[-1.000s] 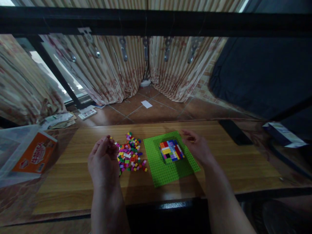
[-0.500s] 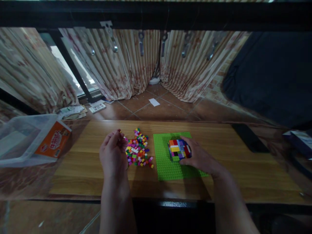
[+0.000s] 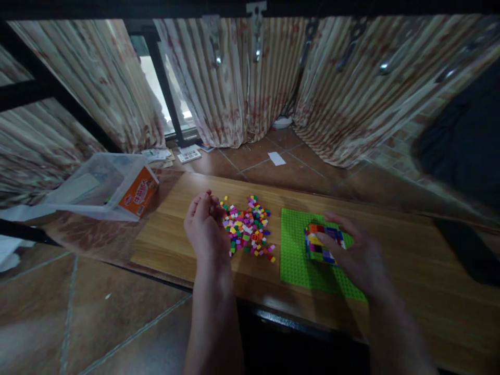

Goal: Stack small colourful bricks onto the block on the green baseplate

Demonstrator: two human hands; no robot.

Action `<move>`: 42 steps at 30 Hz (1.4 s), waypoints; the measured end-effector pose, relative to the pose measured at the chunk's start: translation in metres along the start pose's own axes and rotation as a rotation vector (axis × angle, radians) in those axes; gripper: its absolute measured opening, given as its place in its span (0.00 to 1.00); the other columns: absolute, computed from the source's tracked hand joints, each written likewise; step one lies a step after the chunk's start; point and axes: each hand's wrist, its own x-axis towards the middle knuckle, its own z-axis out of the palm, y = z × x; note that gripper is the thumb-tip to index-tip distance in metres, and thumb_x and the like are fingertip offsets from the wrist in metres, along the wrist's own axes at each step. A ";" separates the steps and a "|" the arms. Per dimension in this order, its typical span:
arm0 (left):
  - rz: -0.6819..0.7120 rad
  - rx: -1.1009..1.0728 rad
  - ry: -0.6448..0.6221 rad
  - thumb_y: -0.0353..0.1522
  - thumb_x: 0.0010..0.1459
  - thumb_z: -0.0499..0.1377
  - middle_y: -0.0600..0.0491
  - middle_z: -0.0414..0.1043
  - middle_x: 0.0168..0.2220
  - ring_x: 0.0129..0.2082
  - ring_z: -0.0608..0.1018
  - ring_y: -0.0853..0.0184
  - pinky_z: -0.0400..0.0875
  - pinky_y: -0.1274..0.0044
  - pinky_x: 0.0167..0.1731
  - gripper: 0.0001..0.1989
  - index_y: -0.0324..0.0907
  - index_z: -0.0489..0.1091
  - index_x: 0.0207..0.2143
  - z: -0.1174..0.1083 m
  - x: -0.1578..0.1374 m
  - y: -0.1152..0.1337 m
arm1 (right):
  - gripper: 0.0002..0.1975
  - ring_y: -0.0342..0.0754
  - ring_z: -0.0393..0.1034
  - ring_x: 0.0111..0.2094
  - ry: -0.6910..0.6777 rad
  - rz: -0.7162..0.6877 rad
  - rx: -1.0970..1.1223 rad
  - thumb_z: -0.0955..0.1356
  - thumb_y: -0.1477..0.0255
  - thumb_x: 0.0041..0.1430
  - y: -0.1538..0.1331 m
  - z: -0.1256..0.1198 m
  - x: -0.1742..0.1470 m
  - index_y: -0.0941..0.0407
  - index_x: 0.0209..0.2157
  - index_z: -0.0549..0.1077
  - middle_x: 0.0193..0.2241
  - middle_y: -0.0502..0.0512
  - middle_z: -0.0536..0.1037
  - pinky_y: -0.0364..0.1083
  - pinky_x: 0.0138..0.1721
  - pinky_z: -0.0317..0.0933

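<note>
My left hand (image 3: pixel 205 224) hovers at the left edge of a loose pile of small coloured bricks (image 3: pixel 248 229). Its fingers are curled together; what they hold, if anything, is hidden. A blocky multicoloured brick build (image 3: pixel 318 245) stands on a green studded baseplate (image 3: pixel 292 255). Over the right side of that build is my right hand (image 3: pixel 359 255), slightly blurred, with thumb and fingers spread apart. The thumb crosses above the top of the build; whether it touches cannot be made out.
A clear plastic bin (image 3: pixel 97 192) with an orange label stands left on the wooden tabletop (image 3: pixel 167 224). A dark flat object (image 3: pixel 464 250) lies at the right. Curtains (image 3: pixel 234 94) hang behind, and papers (image 3: pixel 189 153) lie on the tiled floor.
The view has turned left, so everything appears further right. My right hand has shifted from beside the build, its thumb now over the top. My left hand remains curled by the pile.
</note>
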 end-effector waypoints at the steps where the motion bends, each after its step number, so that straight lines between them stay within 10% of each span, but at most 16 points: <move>1: 0.011 -0.024 0.034 0.30 0.43 0.64 0.58 0.66 0.23 0.20 0.66 0.79 0.60 0.85 0.22 0.08 0.38 0.70 0.28 -0.001 0.001 0.003 | 0.18 0.55 0.70 0.47 0.014 -0.025 0.050 0.68 0.60 0.56 -0.009 0.007 -0.001 0.50 0.48 0.73 0.45 0.56 0.76 0.57 0.49 0.63; 8: 0.090 -0.095 0.148 0.30 0.50 0.58 0.60 0.64 0.22 0.19 0.65 0.80 0.60 0.85 0.22 0.04 0.39 0.68 0.30 -0.010 0.011 0.021 | 0.09 0.50 0.69 0.41 -0.228 -0.274 0.104 0.66 0.71 0.61 -0.066 0.056 -0.015 0.52 0.41 0.75 0.37 0.53 0.77 0.50 0.43 0.63; 30: -0.024 -0.039 0.044 0.25 0.54 0.57 0.58 0.62 0.21 0.20 0.63 0.78 0.60 0.85 0.20 0.05 0.41 0.68 0.25 -0.008 0.012 0.024 | 0.03 0.52 0.65 0.45 -0.304 -0.120 0.001 0.67 0.74 0.59 -0.082 0.099 0.001 0.56 0.35 0.73 0.39 0.56 0.72 0.50 0.48 0.60; 42: 0.000 0.088 0.021 0.25 0.46 0.57 0.59 0.57 0.20 0.19 0.59 0.77 0.58 0.85 0.20 0.03 0.38 0.65 0.23 0.004 0.007 0.018 | 0.06 0.45 0.75 0.29 -0.086 0.260 0.939 0.67 0.66 0.56 -0.079 0.074 0.009 0.53 0.34 0.71 0.28 0.49 0.78 0.43 0.29 0.69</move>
